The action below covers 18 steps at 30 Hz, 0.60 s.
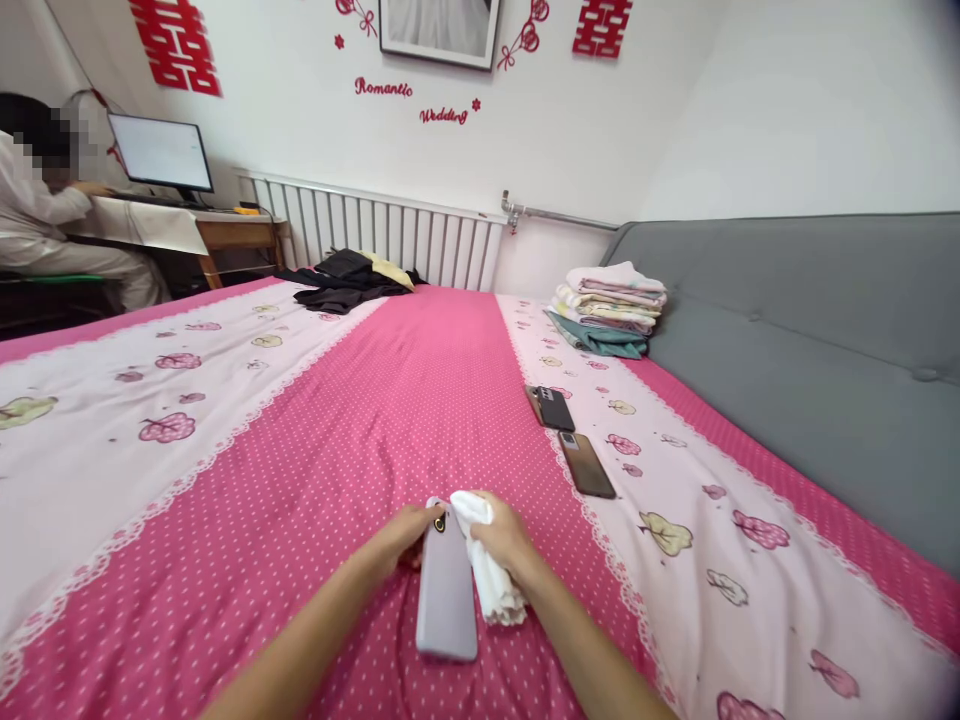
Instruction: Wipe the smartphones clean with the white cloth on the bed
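Left hand (405,535) grips lilac phone (447,590) top; right hand (504,540), just right, clutches white cloth (491,575) against it.

White wall (600,130) w/ red paper-cuts (176,45) & framed pic (439,30) top centre, radiator (390,230) below, desk (232,228) w/ lit monitor (161,152) upper left, grey padded headboard (810,330) at right, pink dotted bedspread (375,400) across btm half.

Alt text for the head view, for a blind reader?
The left hand grips the top of a lilac phone lying on a pink dotted bedspread, while the right hand holds a white cloth against it. Two dark phones lie farther right, and folded linens are stacked by the grey headboard.
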Tool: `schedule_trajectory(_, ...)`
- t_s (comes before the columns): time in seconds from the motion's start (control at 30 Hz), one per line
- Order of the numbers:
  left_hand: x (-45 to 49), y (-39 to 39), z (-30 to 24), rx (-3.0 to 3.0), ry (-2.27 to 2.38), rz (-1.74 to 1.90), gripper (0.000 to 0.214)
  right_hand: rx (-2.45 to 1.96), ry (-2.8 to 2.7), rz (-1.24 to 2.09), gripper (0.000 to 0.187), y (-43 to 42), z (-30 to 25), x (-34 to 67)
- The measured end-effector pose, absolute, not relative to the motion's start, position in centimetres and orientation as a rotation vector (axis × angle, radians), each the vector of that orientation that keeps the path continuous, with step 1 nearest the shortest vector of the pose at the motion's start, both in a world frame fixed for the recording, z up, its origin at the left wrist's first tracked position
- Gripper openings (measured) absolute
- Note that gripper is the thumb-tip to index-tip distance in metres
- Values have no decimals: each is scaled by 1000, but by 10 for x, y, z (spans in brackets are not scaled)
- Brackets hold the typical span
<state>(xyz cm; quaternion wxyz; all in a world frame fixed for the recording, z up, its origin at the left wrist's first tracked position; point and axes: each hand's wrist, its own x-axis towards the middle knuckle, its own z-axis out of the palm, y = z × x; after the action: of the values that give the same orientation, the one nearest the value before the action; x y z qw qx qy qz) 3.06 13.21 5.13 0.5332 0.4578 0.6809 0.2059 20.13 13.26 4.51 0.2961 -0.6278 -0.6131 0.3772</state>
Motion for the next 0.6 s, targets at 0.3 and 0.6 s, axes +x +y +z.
schedule_trajectory(0.3, 42, 221, 77, 1133, 1320, 954, 35, -1453, -1586, 965, 63, 222, 102, 220)
schedule_trajectory(0.6, 60, 244, 43, 1019, 1234, 1248, 62, -1530, -1760, 404, 64, 226, 66, 182)
